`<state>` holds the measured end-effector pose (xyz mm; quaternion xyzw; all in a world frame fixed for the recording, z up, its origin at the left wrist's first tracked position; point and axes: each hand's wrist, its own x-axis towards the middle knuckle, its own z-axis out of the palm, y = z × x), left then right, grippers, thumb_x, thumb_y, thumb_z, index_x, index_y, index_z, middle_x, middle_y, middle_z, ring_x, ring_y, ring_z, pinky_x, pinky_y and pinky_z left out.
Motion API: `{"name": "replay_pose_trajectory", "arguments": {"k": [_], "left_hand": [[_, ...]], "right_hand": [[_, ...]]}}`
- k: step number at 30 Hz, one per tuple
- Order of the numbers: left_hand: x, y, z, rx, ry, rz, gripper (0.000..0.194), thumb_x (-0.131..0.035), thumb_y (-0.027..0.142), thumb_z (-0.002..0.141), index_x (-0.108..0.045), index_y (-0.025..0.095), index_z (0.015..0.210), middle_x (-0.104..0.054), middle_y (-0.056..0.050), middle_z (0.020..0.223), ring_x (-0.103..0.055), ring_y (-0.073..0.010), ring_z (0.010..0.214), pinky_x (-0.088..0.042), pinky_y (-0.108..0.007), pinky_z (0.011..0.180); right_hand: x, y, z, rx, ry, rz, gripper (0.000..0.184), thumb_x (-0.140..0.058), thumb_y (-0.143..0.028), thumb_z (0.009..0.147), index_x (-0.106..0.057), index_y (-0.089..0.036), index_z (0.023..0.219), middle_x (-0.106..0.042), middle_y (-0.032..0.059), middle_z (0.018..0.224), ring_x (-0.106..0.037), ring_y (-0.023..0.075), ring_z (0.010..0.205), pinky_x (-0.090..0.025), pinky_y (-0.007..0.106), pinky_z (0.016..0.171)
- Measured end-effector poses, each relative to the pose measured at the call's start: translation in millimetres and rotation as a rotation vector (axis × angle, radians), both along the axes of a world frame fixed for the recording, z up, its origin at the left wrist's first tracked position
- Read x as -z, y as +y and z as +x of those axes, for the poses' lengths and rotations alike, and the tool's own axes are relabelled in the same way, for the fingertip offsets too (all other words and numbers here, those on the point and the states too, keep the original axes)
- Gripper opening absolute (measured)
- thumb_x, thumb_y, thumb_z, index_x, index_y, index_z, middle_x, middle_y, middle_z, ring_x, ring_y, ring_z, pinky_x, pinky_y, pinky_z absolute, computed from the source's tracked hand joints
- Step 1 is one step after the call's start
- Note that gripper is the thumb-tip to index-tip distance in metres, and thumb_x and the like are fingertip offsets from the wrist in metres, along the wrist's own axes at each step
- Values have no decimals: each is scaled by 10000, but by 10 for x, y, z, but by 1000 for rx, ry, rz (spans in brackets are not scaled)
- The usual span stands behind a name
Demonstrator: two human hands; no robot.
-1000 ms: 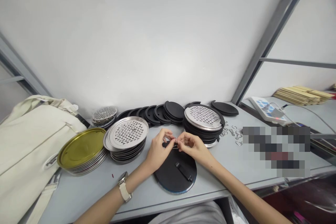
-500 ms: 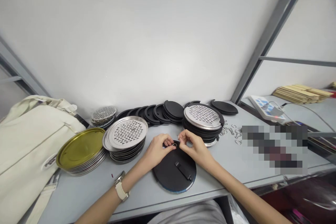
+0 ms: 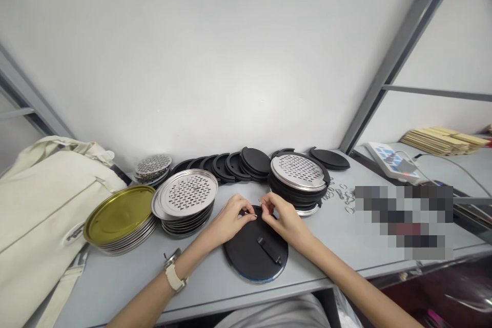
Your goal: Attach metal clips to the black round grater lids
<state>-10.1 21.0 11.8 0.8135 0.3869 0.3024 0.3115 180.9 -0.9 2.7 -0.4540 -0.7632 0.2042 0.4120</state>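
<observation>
L hand (image 3: 231, 219): pinched shut on sm. metal ring (image 3: 254, 214). R hand (image 3: 285, 219): pinched on tiny metal bit (image 3: 260, 203), shape unclear. Both over far edge of blk disc (image 3: 253, 256), lying on grey table (image 3: 207, 277). Beyond, to R: stack w/ perf. metal top (image 3: 298, 170), then loose metal hardware (image 3: 348, 197).

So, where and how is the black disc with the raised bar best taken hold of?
Probably by its near rim, coming from the person's side. The black disc lies flat and that edge is uncovered, while the left hand and right hand are at its far part. Thumb on top, fingers against the edge should avoid the raised bar.
</observation>
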Motion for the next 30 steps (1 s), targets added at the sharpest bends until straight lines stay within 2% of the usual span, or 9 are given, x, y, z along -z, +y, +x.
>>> {"name": "replay_pose_trajectory", "arguments": {"k": [4,9,12,30], "left_hand": [[-56,-6,32,27,-43,0,24,-621,178,809,-631,197,797,-631,-11,820,-601,-172,807,-470,-288,766],[-94,-2,93,-131,-176,92,40,-616,165,816,-641,193,804,-659,-3,809,-618,-161,773,-466,-262,708],[-100,-13,107,-173,-201,119,30,-632,172,810,-653,192,812,-663,0,800,-613,-149,726,-466,-250,659],[-120,-71,124,-139,-162,185,55,-657,120,806,-663,172,790,-656,0,788,-611,-135,745,-475,-235,702]], "right_hand": [[11,3,6,-7,-18,9,84,-464,-130,819,-476,-212,812,-512,-13,730,-509,141,656,-407,248,623],[27,10,6,-10,-53,4,96,-452,-117,823,-468,-212,825,-511,-11,736,-508,143,654,-400,253,618],[45,6,6,-23,-66,2,106,-457,-108,816,-461,-212,835,-508,-12,740,-504,142,657,-395,251,621],[84,16,13,-19,-41,-21,95,-466,-117,813,-454,-211,811,-486,-19,723,-481,137,646,-380,245,614]]}}
